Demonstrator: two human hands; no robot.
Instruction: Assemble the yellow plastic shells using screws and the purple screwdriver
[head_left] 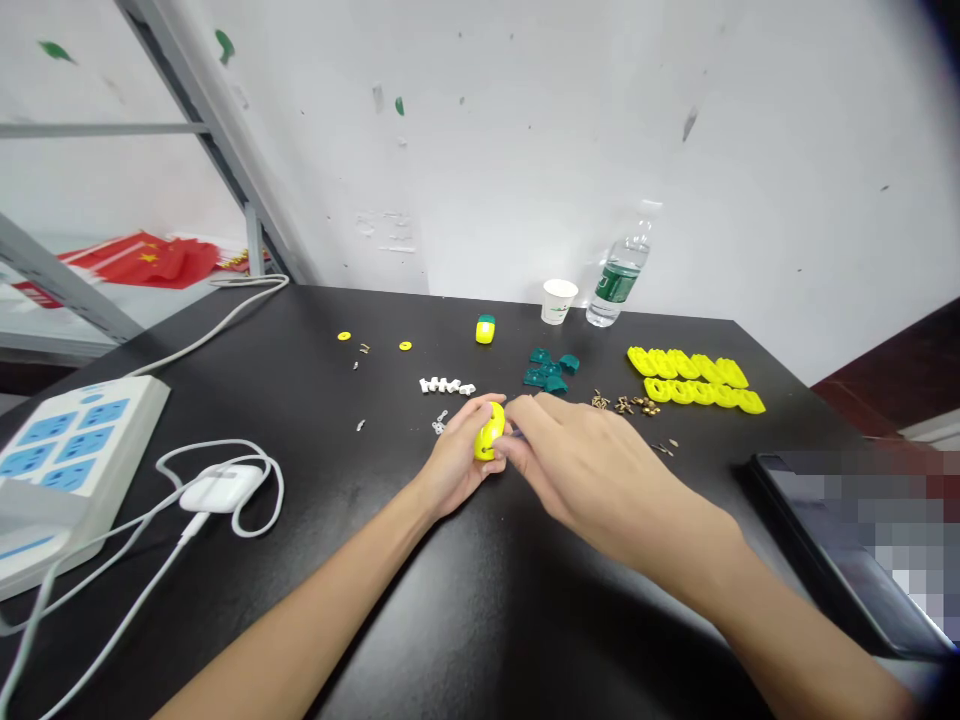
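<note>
My left hand (pixel 460 452) is closed around a small rounded yellow plastic shell (pixel 490 432), which shows dark holes on its face. My right hand (pixel 574 445) is pinched at the shell's right side. From its fingers a thin dark shaft (pixel 517 433) points toward the shell; most of it is hidden by the hand, so its kind is unclear. Behind the hands stands a yellow piece with a green top (pixel 485 329). Dark green shell parts (pixel 551 372) lie beyond my right hand, and a row of small white parts (pixel 447 386) lies beyond my left.
Yellow shells (pixel 694 380) lie in two rows at the right, near brass-coloured small parts (pixel 622 404). A paper cup (pixel 558 302) and a water bottle (pixel 619 275) stand at the back. Left are a power strip (pixel 71 470) and a cabled white case (pixel 223 488); right, a tablet-like device (pixel 832 550).
</note>
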